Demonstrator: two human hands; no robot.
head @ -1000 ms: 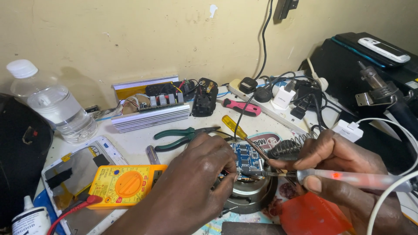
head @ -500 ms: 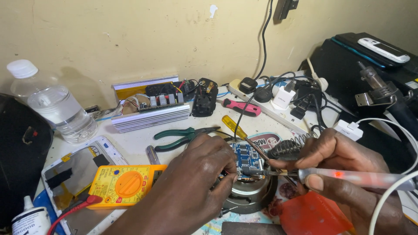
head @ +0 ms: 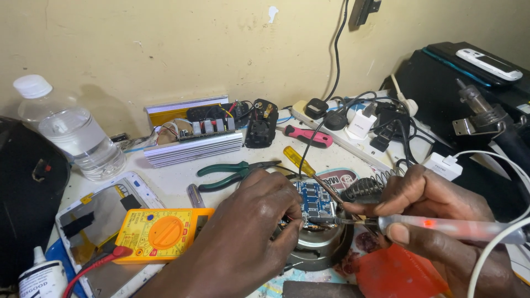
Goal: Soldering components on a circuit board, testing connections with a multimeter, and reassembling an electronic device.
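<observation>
Blue circuit board [head: 316, 201], small, lying flat atop round grey metal housing [head: 323, 248]; soldering iron [head: 441, 227], translucent handle, red light lit, tip at board's lower edge.

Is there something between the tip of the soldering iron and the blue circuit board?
Nothing visible: the soldering iron in the right hand reaches the lower edge of the blue circuit board, beside the left hand fingertips.

My bare left hand [head: 248, 232] and bare right hand [head: 436, 221] show no sleeves, rings or gloves.
</observation>
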